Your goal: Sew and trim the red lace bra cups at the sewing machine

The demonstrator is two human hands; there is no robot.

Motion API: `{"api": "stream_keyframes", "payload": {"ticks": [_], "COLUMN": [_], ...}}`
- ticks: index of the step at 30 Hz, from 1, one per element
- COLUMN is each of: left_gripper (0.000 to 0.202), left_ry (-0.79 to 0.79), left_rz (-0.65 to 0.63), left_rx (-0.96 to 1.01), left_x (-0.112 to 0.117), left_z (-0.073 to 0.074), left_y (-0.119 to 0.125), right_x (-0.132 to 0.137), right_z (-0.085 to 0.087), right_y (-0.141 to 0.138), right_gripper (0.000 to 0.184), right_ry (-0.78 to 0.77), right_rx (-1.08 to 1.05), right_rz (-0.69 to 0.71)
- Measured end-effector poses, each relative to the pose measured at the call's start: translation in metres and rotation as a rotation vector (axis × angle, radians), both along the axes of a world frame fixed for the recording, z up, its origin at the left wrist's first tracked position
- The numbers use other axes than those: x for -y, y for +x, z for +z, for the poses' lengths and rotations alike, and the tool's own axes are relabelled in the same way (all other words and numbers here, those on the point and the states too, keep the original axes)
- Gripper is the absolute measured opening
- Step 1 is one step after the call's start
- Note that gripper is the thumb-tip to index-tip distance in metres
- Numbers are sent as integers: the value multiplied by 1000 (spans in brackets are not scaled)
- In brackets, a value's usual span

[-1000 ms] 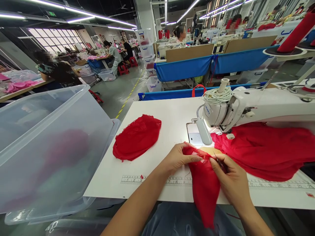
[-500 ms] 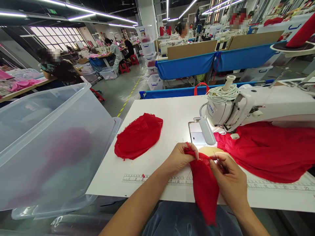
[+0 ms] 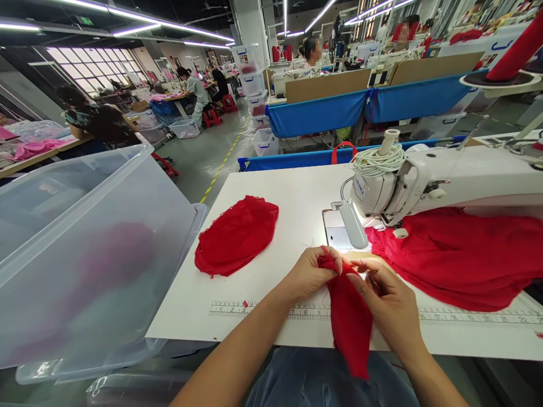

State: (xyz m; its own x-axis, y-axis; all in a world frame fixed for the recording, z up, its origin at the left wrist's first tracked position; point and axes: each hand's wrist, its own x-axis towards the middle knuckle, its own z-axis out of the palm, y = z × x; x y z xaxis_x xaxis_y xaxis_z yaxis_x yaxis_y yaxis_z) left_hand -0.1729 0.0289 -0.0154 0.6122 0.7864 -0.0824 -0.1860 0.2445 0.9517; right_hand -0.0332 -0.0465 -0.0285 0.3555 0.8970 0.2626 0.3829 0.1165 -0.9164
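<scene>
A piece of red fabric (image 3: 351, 322) hangs from both hands over the table's front edge, in front of my lap. My left hand (image 3: 316, 272) is closed, pinching its upper left corner between thumb and fingers. On the fabric's upper right edge, the thumb and fingertips of my right hand (image 3: 388, 297) are pressed together. A small dark metal tool (image 3: 373, 282) shows partly inside the right hand's curled fingers; its kind is hidden. Just beyond the hands stands a white sewing machine (image 3: 441, 175), with a larger red cloth (image 3: 458, 260) lying under its arm.
A pile of red fabric pieces (image 3: 237, 236) lies on the left of the white table (image 3: 292, 198). A printed ruler (image 3: 271, 310) runs along the front edge. At left, a translucent plastic bin (image 3: 139, 265) stands against the table. People sit at other workstations beyond.
My right hand has moved slightly left along the fabric's top edge, closer to my left hand. The hanging end of the fabric has shifted a little left and up.
</scene>
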Motion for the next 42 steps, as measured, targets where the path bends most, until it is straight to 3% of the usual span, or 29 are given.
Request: {"api": "stream_keyframes", "payload": {"ticks": [3, 5, 7, 11, 13, 15, 17, 18, 19, 20, 23, 25, 29, 32, 36, 42], "left_gripper": [14, 17, 20, 29, 28, 35, 39, 35, 29, 25, 35, 42, 35, 31, 27, 29], "left_ry": [-2, -11, -26, -74, -125, -119, 33, 142, 237, 299, 302, 226, 57, -9, 64, 154], "left_rz": [3, 27, 38, 33, 72, 262, 588, 691, 687, 574, -24, -225, -215, -134, -142, -156], "left_rx": [1, 14, 21, 27, -23, -159, -330, -387, -405, -385, -252, -183, -47, -35, -48, -4], "left_x": [-1, -1, -1, -2, -4, -7, -7, -6, -3, 0, 9, 12, 11, 8, 7, 7], "left_z": [-1, -1, -1, 1, 1, 2, 3, 4, 5, 5, 7, 7, 4, 1, 1, 6], "left_y": [0, -1, -1, -1, -3, -5, -6, -6, -6, -5, -1, 1, 2, 1, 0, 1], "right_x": [-2, -3, -2, 6, 10, 13, 14, 14, 14, 14, 14, 14, 14, 13, 9, -4], "right_z": [1, -1, -4, -9, -9, -8, -6, -6, -6, -6, -6, -6, -4, -2, 1, 1], "right_y": [-1, 2, 6, 12, 12, 11, 10, 10, 9, 7, -1, -7, -12, -8, 2, 4], "right_gripper": [26, 32, 37, 35, 30, 30, 30, 30, 29, 28, 28, 30, 29, 26, 16, 13], "right_ry": [-55, -71, -79, -179, -155, -86, -34, -21, -18, -21, -58, -73, -55, -20, 116, 244], "right_rx": [-209, -431, -519, -235, -133, -101, -86, -89, -103, -128, -218, -262, -281, -200, 41, 232], "right_rz": [9, -43, -95, 14, 31, -53, -158, -183, -185, -173, -72, 20, 126, 38, -182, -122]}}
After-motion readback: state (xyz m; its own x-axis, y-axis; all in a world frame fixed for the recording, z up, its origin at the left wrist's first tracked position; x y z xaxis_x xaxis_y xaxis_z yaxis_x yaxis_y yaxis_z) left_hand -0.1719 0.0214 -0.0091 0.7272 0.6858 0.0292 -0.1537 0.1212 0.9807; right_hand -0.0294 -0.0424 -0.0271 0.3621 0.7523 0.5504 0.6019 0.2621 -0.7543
